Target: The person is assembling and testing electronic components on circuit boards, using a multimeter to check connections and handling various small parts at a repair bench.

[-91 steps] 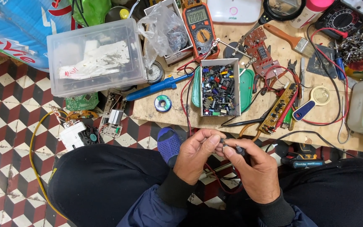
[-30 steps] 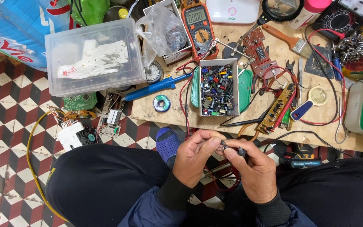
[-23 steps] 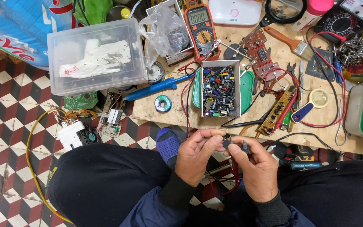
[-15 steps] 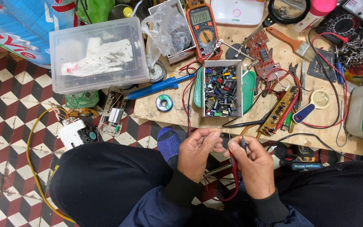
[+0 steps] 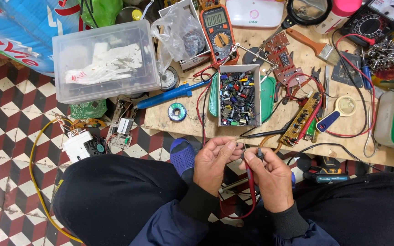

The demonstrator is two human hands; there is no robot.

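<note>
The person sits cross-legged on a checkered tile floor [image 5: 5, 118], both hands raised above the lap, just in front of the edge of a low wooden board [image 5: 292, 146] crowded with electronics gear. The left hand [image 5: 215, 161] is curled, its thumb and forefinger pinching a tiny dark part [image 5: 239, 145] — too small to tell what kind. The right hand [image 5: 272, 175] is closed around a red test probe [image 5: 248, 175], held like a pen with its tip pointing up toward that part; the two hands nearly touch at the fingertips. The probe's red lead loops down between the wrists toward the dark trousers.

Just beyond the hands stands a white open box of small mixed parts [image 5: 239, 95], resting on a green tray [image 5: 268, 91]. Behind it lies an orange-edged multimeter [image 5: 219, 29] with its screen facing up. To the left of the box lie a small spool of solder [image 5: 177, 111] and a blue desoldering pump [image 5: 172, 93] — the pump slanted across the board's corner. To the right a long narrow circuit board [image 5: 302, 118] lies tilted, with red and black wires around it.

Off the board, a clear plastic tub with a lid [image 5: 103, 61] stands on the floor, and a yellow cable [image 5: 37, 182] curves beside the left knee.
</note>
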